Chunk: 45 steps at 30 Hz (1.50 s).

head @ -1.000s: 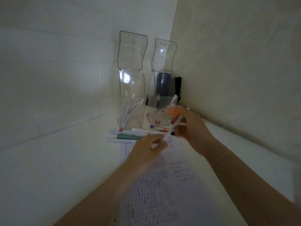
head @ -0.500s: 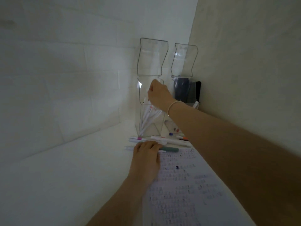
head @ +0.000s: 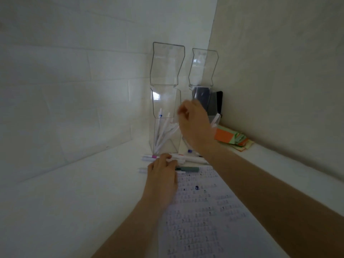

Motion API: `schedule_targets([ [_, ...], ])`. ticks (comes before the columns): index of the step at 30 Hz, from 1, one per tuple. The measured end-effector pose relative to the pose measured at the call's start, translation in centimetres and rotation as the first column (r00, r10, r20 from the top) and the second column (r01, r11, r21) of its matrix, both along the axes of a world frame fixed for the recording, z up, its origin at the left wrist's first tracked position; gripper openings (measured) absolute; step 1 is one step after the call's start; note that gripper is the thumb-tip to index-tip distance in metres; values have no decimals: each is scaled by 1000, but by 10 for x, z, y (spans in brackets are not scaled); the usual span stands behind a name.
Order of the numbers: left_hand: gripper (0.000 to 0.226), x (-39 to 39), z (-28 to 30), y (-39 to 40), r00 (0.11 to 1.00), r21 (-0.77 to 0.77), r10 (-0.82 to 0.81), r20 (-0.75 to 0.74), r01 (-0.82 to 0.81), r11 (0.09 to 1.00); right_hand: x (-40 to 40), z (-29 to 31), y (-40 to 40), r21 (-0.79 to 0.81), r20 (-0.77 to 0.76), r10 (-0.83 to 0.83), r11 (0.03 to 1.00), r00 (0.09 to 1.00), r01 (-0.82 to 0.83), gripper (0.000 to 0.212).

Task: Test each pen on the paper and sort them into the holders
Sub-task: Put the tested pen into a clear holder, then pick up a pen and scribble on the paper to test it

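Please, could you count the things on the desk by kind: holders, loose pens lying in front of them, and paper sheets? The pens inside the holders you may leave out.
Clear holders: 2, left holder and right holder
Loose pens on the desk: about 5, some hidden by the left hand
Printed paper: 1
Stack of coloured notes: 1
Total: about 9

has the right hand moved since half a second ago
Yes. The right hand has drawn back from the left holder mouth, now lower and toward the right holder.
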<state>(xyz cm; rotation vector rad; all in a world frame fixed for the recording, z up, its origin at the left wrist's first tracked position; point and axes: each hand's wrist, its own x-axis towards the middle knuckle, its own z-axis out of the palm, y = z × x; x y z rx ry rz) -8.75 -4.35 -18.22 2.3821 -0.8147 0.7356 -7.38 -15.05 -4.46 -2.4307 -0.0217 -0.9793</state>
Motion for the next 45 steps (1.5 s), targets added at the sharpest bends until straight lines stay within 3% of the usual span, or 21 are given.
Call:
schedule_targets([
  [4, 22, -1, 1, -1, 998, 66, 55, 31, -57, 996, -49, -62, -17, -253, -338, -32, 966, 940, -58, 13],
  [6, 28, -1, 0, -1, 995, 97, 90, 43, -94, 991, -61, -86, -25, -229, -390, -73, 973, 918, -19, 23],
  [9, 28, -1, -1, -2, 990, 73, 123, 72, -128, 989, -70, -99, -34, -69, -228, -182, 983, 957, 171, 28],
  [11, 22, -1, 2, -5, 991, 14, 108, 85, -109, 994, -73, -92, -38, 258, -232, -208, 929, 950, 266, 28],
  [12, 21, -2, 5, -6, 993, -17, 84, 83, -83, 996, -73, -86, -37, 458, -315, -148, 841, 937, 287, 29],
  [14, 22, -6, 13, -7, 998, -63, 22, 52, -18, 998, -73, -78, -35, 825, -356, 153, 515, 922, 234, 28],
  [16, 26, -8, 16, -8, 999, -78, -43, 12, 44, 996, -74, -75, -29, 976, -206, 376, 151, 903, 160, 18],
  [17, 28, -9, 16, -9, 997, -80, -78, -7, 77, 994, -73, -75, -27, 985, -171, 406, 97, 898, 144, 10],
  [22, 38, -10, 14, -8, 987, -44, -96, -128, 91, 995, -64, -80, -24, 911, -235, 125, 374, 964, 173, 12],
  [26, 38, -11, 12, -8, 993, -31, -73, -93, 70, 997, -63, -75, -29, 843, -138, 15, 526, 990, 110, 17],
  [31, 39, -14, 21, -10, 990, -92, -140, -12, 139, 986, -71, -64, -21, 838, -13, 164, 540, 986, -79, 16],
  [36, 22, -24, 30, -11, 917, -249, -377, -129, 338, 908, -72, -54, -17, 834, -122, 346, 544, 930, -93, 34],
  [42, 12, -36, 45, -7, 923, -189, -348, -168, 316, 930, -87, -30, -27, 845, -160, 501, 515, 850, -144, 26],
  [45, 28, -33, 41, -3, 952, -167, -268, -151, 243, 956, -101, -17, -49, 912, -83, 479, 390, 874, -128, 30],
])
